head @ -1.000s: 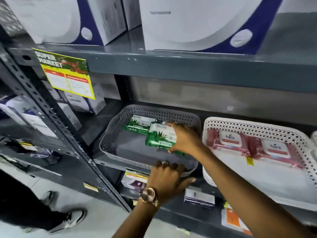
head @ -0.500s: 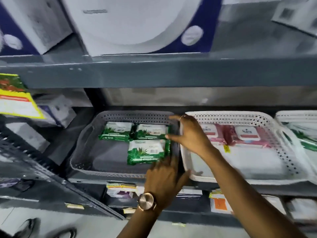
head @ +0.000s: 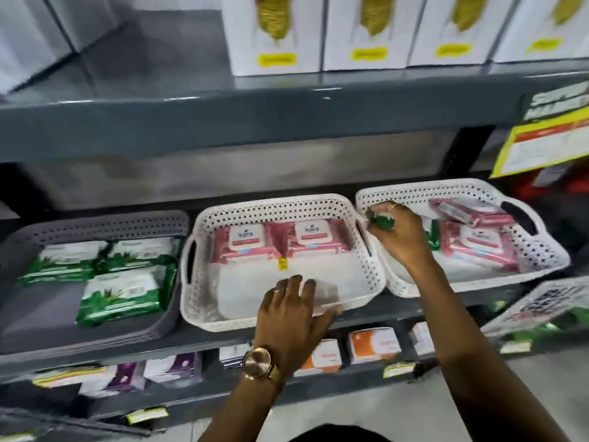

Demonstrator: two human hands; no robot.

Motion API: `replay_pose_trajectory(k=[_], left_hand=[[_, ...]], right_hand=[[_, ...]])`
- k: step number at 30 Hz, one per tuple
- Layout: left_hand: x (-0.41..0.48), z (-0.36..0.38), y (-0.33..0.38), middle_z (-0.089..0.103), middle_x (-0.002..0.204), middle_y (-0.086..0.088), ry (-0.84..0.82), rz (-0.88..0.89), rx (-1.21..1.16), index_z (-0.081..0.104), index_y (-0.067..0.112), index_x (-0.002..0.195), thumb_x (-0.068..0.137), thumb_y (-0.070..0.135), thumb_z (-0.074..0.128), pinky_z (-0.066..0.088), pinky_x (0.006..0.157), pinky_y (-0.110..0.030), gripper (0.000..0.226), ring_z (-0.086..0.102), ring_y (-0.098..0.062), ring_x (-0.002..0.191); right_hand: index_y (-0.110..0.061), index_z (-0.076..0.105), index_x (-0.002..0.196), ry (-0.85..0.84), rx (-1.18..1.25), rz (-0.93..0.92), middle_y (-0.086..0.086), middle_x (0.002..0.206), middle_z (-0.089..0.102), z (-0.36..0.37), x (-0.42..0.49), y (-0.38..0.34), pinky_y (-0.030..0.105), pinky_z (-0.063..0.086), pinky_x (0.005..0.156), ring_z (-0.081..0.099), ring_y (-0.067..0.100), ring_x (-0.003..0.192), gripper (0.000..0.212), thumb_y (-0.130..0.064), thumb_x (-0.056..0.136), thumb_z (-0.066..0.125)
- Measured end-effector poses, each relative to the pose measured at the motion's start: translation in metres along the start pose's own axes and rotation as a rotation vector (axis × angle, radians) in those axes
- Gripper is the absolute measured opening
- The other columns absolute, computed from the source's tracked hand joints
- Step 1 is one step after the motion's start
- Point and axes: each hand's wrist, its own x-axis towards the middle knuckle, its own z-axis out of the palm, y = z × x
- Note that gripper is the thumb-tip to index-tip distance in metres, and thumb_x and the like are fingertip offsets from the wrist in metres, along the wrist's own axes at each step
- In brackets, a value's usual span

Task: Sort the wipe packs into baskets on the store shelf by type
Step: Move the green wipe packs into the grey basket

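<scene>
— Wipe packs: what does the grip show?
— Right hand (head: 400, 234) is closed around a green wipe pack (head: 381, 221) at the left rim of the right white basket (head: 541, 250). Pink packs (head: 478, 237) lie in that same basket.
— And the other hand?
— Left hand (head: 291, 314) rests with fingers spread on the front rim of the middle white basket (head: 204, 301), holding nothing. A watch (head: 257, 362) sits on that wrist.
— Sorted stock?
— Two pink packs (head: 277, 240) lie side by side at the back of the middle basket. Three green packs (head: 121, 291) lie in the grey basket (head: 95, 224) at the left. All three baskets stand in a row on one shelf (head: 204, 341).
</scene>
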Motion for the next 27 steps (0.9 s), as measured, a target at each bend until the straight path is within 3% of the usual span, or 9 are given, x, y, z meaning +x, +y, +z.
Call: replay_pose_trajectory(k=[3,5,9,12,15,19,24,27], left_hand=[[0.003,0.014,0.014,0.068,0.084,-0.002,0.014,-0.019,0.090,0.060,0.019,0.095,0.087,0.065,0.030,0.049,0.056,-0.032,0.056,0.064,-0.025,0.073],[0.005,0.020,0.015,0.063,0.063,0.002,0.021,-0.036,0.148,0.056,0.022,0.080,0.086,0.067,0.032,0.036,0.043,-0.024,0.052,0.060,-0.022,0.052],[0.004,0.027,0.009,0.053,0.041,0.000,0.106,-0.035,0.150,0.050,0.020,0.058,0.081,0.070,0.040,0.025,0.040,-0.020,0.057,0.051,-0.023,0.035],[0.005,0.029,0.009,0.050,0.038,0.001,0.146,-0.041,0.123,0.046,0.019,0.054,0.081,0.073,0.039,0.017,0.044,-0.018,0.061,0.046,-0.022,0.033],[0.005,0.028,0.010,0.050,0.038,0.003,0.161,-0.037,0.119,0.046,0.020,0.054,0.082,0.073,0.038,0.011,0.046,-0.017,0.060,0.045,-0.019,0.032],[0.004,0.023,0.010,0.055,0.043,0.004,0.149,-0.016,0.139,0.051,0.021,0.058,0.083,0.068,0.040,0.018,0.045,-0.018,0.055,0.048,-0.017,0.035],[-0.011,0.010,-0.017,0.068,0.062,0.007,0.225,0.083,0.014,0.067,0.023,0.076,0.093,0.053,0.042,0.042,0.047,-0.022,0.042,0.061,-0.015,0.051],[-0.034,-0.009,-0.056,0.070,0.068,0.006,0.365,0.078,0.040,0.068,0.023,0.077,0.093,0.042,0.050,0.047,0.054,-0.027,0.031,0.064,-0.018,0.060]], right_hand=[[-0.003,0.062,0.120,-0.051,-0.101,0.082,0.020,0.123,0.064,-0.011,0.018,0.041,0.035,0.044,0.099,0.059,0.033,0.116,0.046,-0.017,0.078,0.075],[-0.003,0.054,0.129,-0.119,-0.239,0.108,0.023,0.129,0.059,-0.012,0.033,0.063,0.036,0.044,0.099,0.055,0.036,0.120,0.062,-0.026,0.077,0.077],[-0.005,0.021,0.149,-0.252,-0.420,0.162,0.025,0.144,0.041,-0.008,0.054,0.083,0.042,0.038,0.107,0.042,0.040,0.132,0.106,-0.037,0.069,0.082],[-0.015,0.034,0.147,-0.382,-0.514,0.104,0.020,0.148,0.040,-0.007,0.065,0.092,0.042,0.035,0.110,0.043,0.039,0.131,0.099,-0.042,0.065,0.083],[-0.015,0.048,0.139,-0.437,-0.437,0.126,0.015,0.139,0.053,-0.011,0.072,0.097,0.042,0.040,0.107,0.048,0.036,0.126,0.094,-0.041,0.058,0.088],[-0.011,0.060,0.123,-0.341,-0.377,0.213,0.016,0.125,0.064,-0.016,0.068,0.093,0.041,0.048,0.098,0.057,0.033,0.116,0.092,-0.045,0.044,0.093],[-0.007,0.062,0.120,0.023,-0.033,0.210,0.019,0.118,0.069,-0.031,0.050,0.078,0.037,0.054,0.088,0.066,0.031,0.103,0.092,-0.043,0.041,0.093],[-0.013,0.069,0.092,0.150,0.107,0.151,0.013,0.103,0.074,-0.043,0.045,0.041,0.039,0.057,0.077,0.069,0.025,0.086,0.065,-0.051,0.043,0.088]])
